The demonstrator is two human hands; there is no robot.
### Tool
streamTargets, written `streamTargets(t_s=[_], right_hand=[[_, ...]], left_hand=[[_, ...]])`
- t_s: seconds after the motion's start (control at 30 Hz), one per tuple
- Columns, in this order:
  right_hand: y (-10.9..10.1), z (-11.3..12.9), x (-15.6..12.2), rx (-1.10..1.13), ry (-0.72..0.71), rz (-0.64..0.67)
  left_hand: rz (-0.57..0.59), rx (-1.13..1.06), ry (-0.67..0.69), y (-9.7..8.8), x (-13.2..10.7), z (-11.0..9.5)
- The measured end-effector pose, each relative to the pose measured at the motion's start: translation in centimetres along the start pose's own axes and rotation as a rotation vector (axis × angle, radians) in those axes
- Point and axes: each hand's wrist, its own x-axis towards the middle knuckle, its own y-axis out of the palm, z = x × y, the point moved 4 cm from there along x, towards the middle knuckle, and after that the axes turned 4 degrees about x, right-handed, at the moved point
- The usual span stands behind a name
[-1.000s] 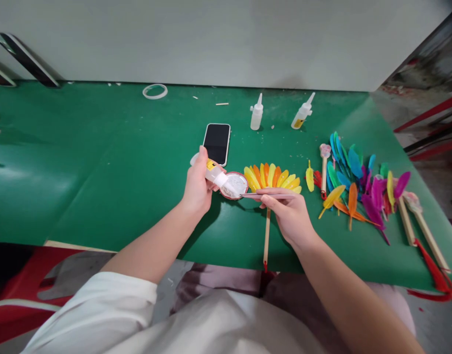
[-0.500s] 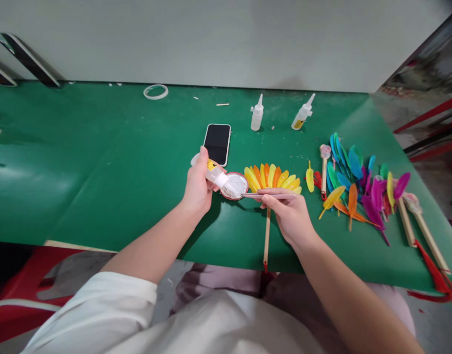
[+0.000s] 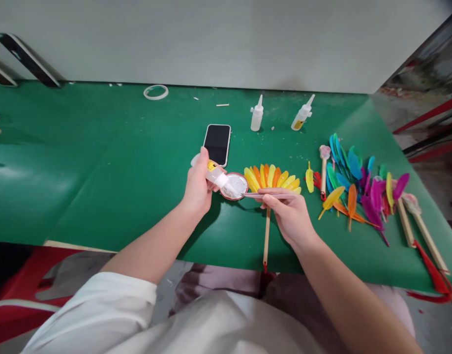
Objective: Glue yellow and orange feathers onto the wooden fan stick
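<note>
My left hand [image 3: 199, 184] is closed round a clear glue bottle [image 3: 215, 172] with a yellow label, tilted so its nozzle end points down to the right. Under that end lies a round red-rimmed dish [image 3: 241, 181] with whitish stuff in it. A pair of pink tweezers [image 3: 272, 195] is pinched in my right hand [image 3: 290, 211], tips at the dish's right edge. Partly behind that hand lies a fan of yellow and orange feathers [image 3: 272, 175] with a wooden handle [image 3: 266, 238]; the hand hides the fan's lower middle.
A phone [image 3: 217, 142] lies behind the dish. Two small nozzle bottles [image 3: 257, 114] stand farther back, near a tape ring [image 3: 155, 92]. To the right are loose coloured feathers [image 3: 354, 162] and wooden handles [image 3: 427, 236] with red tassels. A grey wall [image 3: 211, 44] borders the green table [image 3: 100, 147].
</note>
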Motion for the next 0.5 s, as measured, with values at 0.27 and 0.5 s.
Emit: streamTargets(t_s=[0.27,0.5], right_hand=[[-0.19,-0.12,0.06,0.01,0.005,-0.016],[-0.37,0.47,0.1,0.077,0.035,-0.041]], left_hand=[[0.023,0.001,-0.019,0.1,-0.22,-0.06],[0.137,-0.026,-0.027,0.35,-0.31,0.24]])
